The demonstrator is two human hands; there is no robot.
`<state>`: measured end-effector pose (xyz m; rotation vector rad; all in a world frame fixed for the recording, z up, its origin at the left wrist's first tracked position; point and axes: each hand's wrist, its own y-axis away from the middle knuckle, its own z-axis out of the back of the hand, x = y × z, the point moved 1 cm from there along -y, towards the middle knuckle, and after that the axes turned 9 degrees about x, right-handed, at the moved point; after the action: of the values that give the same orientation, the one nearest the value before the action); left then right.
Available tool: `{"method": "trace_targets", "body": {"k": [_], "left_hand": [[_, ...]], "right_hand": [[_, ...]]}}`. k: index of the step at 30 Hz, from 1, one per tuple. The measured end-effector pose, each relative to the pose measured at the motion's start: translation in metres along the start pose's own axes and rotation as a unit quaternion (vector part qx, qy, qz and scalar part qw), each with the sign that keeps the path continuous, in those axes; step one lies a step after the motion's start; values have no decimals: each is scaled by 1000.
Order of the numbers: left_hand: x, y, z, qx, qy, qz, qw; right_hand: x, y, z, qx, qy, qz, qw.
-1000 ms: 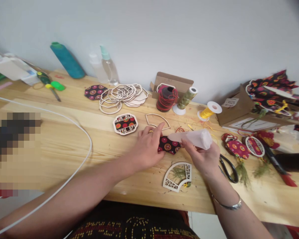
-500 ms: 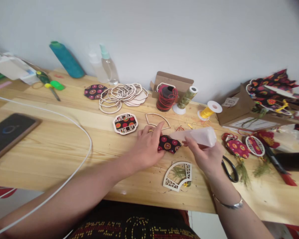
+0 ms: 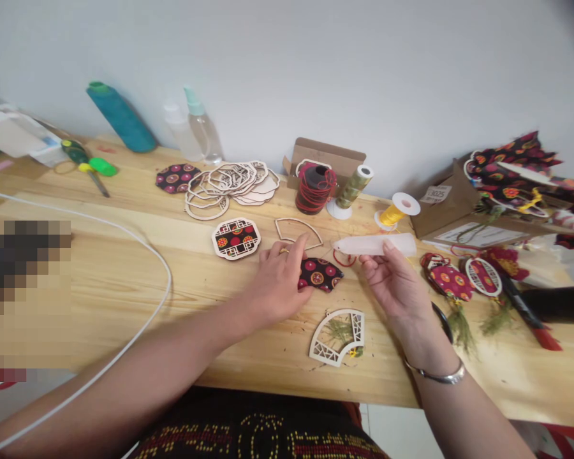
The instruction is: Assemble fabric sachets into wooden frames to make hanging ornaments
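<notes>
Across the wooden table [image 3: 210,280]: your left hand [image 3: 282,274] is half-curled, palm down; your right hand [image 3: 397,287] is closed round the white bottle [image 3: 361,246], tip left; latticed fan frame [image 3: 319,338] nearer you; patterned fabric piece [image 3: 320,275] between hands, left end held by left thumb and fingers

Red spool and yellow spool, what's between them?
The head view shows a green spool standing between the red spool and the yellow spool.
</notes>
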<state>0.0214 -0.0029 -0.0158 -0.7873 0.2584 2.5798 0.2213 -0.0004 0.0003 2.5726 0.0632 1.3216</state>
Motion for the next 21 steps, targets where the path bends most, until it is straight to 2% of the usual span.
{"method": "trace_targets", "body": {"k": [6,9,14,21], "left_hand": [[0,1,0,-8,4,-13,1000],[0,2,0,-19,4,-23,1000],[1,2,-1,-41,10,-60,997],[2,4,2,-90,-42,-111,989]], "right_hand": [[3,3,-3,29,4,12,999],[2,4,-3,33,48,3,998],[-3,2,1,18,112,19,993],[-7,1,0,8,103,16,995]]}}
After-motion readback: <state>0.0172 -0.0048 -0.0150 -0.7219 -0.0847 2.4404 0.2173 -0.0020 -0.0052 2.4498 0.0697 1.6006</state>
